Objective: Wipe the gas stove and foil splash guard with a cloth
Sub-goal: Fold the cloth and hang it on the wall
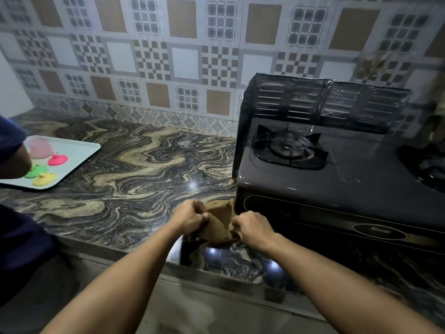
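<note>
Tray (79,150) with coloured lids (57,160) at 9 o'clock on marble counter (134,165). Centre, near counter's front edge: left hand (190,219) and right hand (252,229) both clenched on brown cloth (218,222), bunched between them. Gas stove (337,179) at 2 o'clock, just beside cloth; foil splash guard (313,100) upright round its back and left side.
</note>
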Demonstrator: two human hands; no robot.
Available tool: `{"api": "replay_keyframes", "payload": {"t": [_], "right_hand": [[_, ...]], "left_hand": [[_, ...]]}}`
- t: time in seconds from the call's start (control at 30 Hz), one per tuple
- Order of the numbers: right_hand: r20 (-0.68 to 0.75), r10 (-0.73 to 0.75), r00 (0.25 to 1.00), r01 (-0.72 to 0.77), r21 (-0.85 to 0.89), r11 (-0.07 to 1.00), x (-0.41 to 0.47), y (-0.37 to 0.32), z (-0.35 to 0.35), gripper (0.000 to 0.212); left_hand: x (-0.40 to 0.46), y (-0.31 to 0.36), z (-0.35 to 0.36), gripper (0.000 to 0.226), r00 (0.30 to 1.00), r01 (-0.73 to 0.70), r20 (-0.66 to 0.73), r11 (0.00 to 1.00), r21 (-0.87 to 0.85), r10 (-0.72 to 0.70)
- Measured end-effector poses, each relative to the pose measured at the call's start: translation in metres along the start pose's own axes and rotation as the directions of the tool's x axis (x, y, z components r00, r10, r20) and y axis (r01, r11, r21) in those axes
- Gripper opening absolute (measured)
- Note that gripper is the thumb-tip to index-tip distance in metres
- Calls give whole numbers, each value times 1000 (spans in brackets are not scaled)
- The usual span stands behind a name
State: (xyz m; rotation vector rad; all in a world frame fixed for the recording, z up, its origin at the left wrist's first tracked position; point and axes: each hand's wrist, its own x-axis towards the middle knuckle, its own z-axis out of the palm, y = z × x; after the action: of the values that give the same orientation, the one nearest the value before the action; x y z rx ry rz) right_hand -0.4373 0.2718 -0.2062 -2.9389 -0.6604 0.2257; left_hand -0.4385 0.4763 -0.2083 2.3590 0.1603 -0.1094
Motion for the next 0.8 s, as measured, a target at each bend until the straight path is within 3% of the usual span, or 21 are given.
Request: {"api": "replay_keyframes", "payload": {"t": [0.1,0.2,0.27,0.33,0.43,0.5,0.63,0.73,0.8], "right_hand": [[-87,32,996,-8,266,964,0,4,-8,13],[-198,134,971,13,603,798,2,-5,-36,14],[-116,232,966,-13,872,489,5,-15,-59,19],[15,237,971,-54,986,158,8,-25,-80,23],[69,247,967,-53,996,-71,9,-32,-107,20],[98,285,953,-43,980,-192,11,-31,-122,25],[131,348,928,-43,967,-250,14,-17,-146,31],[116,350,929,-41,976,-214,12,-5,-158,30],[104,348,932,-34,979,-200,11,5,-164,33]], "left_hand": [[2,-2,-21,24,998,-33,-52,978,-208,23],[4,3,-45,23,985,-40,-173,928,-369,-27],[6,8,-58,20,977,-35,-206,901,-432,-61],[5,17,-70,24,971,-34,-224,878,-477,-84],[5,33,-87,30,979,-58,-191,799,-599,-72],[5,43,-101,26,992,-98,-124,776,-623,25],[6,59,-119,24,982,-139,33,823,-551,188],[8,78,-123,2,978,-195,-25,869,-455,207],[12,93,-124,10,971,-236,-69,867,-439,230]]}}
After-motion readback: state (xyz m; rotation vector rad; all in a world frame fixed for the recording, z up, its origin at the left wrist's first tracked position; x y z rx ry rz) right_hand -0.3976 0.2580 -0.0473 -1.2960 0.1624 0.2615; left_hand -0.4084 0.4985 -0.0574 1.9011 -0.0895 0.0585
